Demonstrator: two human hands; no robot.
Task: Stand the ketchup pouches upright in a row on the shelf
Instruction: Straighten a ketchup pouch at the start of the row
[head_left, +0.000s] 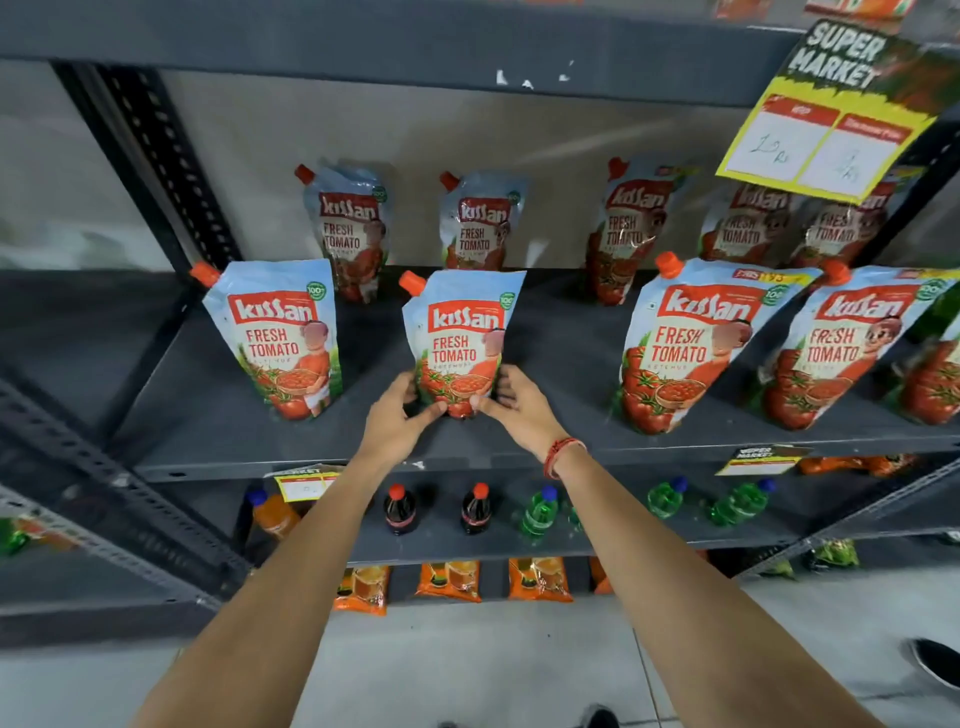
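A ketchup pouch (460, 338) with an orange cap stands upright in the middle of the grey shelf (218, 415). My left hand (397, 415) grips its lower left side and my right hand (514, 402) its lower right side, thumbs on the front. Another pouch (280, 332) stands to its left, and two more (691, 343) (841, 348) lean on the right in the same front row. Behind them a back row of several pouches (353, 228) stands against the wall.
A yellow price sign (826, 114) hangs from the shelf above at the right. The shelf below holds soft drink bottles (400, 509) and green bottles (540, 514). Orange packets (449, 579) lie on the lowest shelf. A slotted upright (156, 166) stands at the left.
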